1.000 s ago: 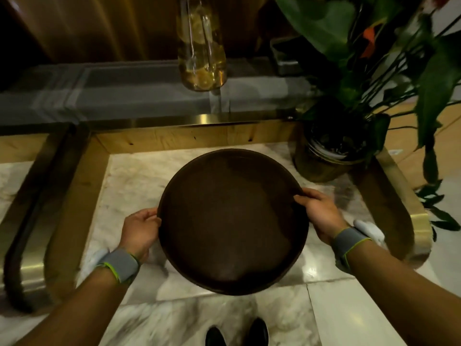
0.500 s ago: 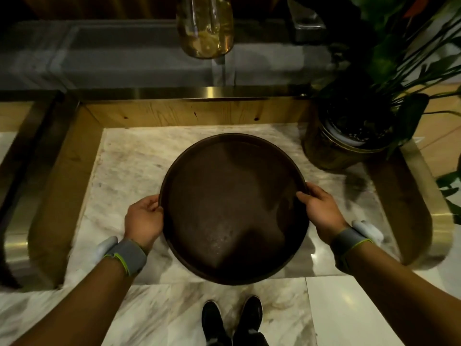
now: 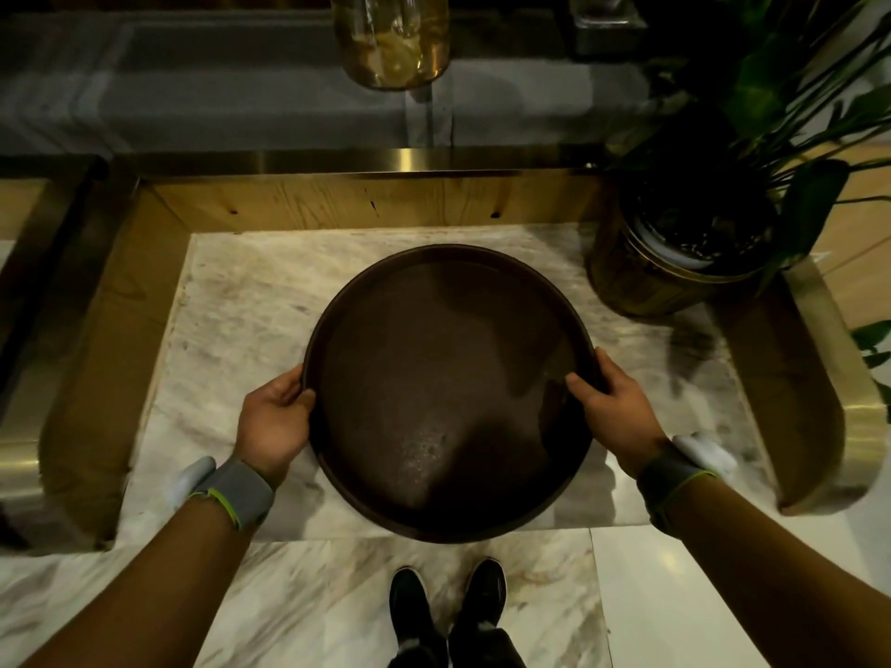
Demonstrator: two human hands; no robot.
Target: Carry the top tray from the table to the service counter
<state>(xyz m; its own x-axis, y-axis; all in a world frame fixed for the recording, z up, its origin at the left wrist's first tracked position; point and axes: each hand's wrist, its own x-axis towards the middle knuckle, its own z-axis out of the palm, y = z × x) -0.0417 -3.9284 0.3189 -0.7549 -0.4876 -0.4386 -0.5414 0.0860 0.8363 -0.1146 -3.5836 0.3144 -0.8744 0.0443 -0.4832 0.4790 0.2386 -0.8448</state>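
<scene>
A round dark brown tray (image 3: pixel 448 378) is over the marble counter top (image 3: pixel 231 320), its near edge jutting out past the counter's front edge. My left hand (image 3: pixel 277 421) grips the tray's left rim, thumb over the lip. My right hand (image 3: pixel 612 402) grips the right rim the same way. The tray is empty. Whether it rests on the marble or hangs just above it I cannot tell.
A potted plant in a gold pot (image 3: pixel 675 262) stands at the back right of the counter, close to the tray. Brass-clad raised edges (image 3: pixel 815 388) border the counter left, right and back. A glass jar of yellow liquid (image 3: pixel 393 41) stands behind. My shoes (image 3: pixel 448 605) are on the marble floor.
The view has tilted down and moved closer. Both hands have shifted along the rim, thumbs now hooked over the lip, and the tray sits flatter and nearer the counter.
</scene>
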